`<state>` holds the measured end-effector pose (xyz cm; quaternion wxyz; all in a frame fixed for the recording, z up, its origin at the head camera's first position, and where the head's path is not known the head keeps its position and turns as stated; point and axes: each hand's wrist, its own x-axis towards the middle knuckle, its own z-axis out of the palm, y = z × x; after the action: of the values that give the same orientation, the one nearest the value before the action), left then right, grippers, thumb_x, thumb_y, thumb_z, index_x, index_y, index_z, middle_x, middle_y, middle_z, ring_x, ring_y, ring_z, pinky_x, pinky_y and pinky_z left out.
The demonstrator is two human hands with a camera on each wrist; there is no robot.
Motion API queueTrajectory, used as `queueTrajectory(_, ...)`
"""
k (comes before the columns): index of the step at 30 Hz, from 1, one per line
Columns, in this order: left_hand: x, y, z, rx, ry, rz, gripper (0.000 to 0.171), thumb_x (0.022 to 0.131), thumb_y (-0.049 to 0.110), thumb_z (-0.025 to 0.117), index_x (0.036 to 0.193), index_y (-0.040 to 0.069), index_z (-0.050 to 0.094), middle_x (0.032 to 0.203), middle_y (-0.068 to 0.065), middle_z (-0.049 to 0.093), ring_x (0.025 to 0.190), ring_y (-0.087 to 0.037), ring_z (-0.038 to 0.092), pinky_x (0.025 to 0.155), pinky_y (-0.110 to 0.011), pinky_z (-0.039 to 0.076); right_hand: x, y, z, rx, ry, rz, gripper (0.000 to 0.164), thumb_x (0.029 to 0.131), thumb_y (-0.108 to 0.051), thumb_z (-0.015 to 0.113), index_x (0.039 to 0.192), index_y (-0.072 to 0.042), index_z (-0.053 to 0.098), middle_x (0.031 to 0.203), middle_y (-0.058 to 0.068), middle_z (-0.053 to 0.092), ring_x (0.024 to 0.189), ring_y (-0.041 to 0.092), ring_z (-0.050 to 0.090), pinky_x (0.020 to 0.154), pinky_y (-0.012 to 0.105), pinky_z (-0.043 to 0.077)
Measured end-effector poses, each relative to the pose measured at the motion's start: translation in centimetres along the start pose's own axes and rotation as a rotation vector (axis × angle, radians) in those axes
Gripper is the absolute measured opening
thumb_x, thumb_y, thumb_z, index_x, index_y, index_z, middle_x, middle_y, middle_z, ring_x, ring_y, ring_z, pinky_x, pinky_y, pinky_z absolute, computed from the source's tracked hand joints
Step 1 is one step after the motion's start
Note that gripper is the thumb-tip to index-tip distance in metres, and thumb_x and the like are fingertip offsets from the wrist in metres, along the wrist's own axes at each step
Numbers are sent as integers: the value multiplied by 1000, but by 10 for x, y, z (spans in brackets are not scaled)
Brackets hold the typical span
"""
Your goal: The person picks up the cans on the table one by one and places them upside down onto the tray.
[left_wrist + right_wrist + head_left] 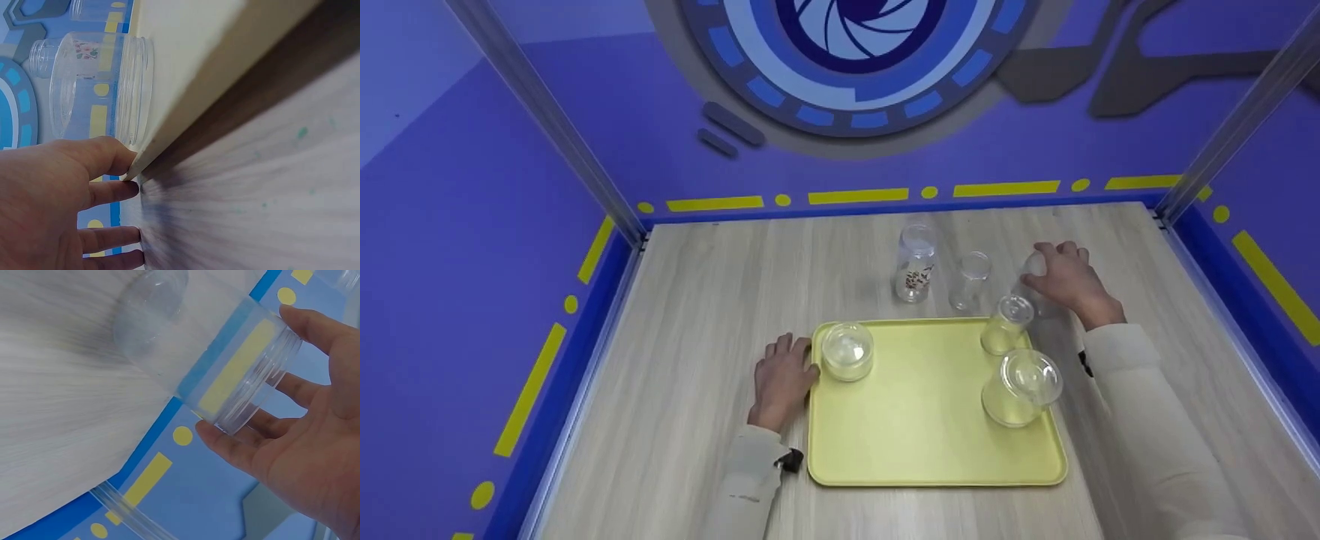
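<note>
My right hand (1069, 277) grips a clear plastic jar (208, 354) around its threaded neck from above. In the right wrist view the jar's base is at the tabletop; whether it touches cannot be told. The left hand (781, 379) is at the left edge of a yellow tray (907, 442), thumb and index finger pinching its rim (169, 132). A short wide clear jar (847, 352) stands on the tray near that hand. At the tray's right side are a large wide clear jar (1021, 388) and a narrower clear jar (1006, 325).
Behind the tray stand a tall clear bottle with a printed pattern (915, 262) and a slim clear jar (971, 280), both on the wooden table (697, 300). Blue-purple panels (607, 135) enclose the table at the back and both sides.
</note>
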<state>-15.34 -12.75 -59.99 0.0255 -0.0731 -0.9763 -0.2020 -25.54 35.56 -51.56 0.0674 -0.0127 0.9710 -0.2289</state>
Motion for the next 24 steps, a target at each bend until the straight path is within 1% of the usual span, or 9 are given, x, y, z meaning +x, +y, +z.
queueTrajectory(3,0,0,0,-6,3,1,41,95,24,70,134,9,68,145,-24,55,128,-45,53,92,-61,53,-2,1,0,-6,11,-2,74,100,-26,67,157,9,36,150,46,28,135,62,28,107,75,35)
queueTrajectory(9,0,1,-2,-20,-13,-17,41,96,23,69,135,9,67,146,-24,54,130,-45,51,95,-63,51,-4,2,0,1,33,9,75,100,-28,68,157,8,36,150,45,29,135,61,29,107,75,36)
queueTrajectory(24,0,1,-2,1,-16,-24,43,97,27,69,136,10,67,148,-23,54,132,-44,51,96,-62,51,-12,-1,4,41,85,-6,77,100,-32,69,157,8,37,151,45,30,133,58,32,104,74,39)
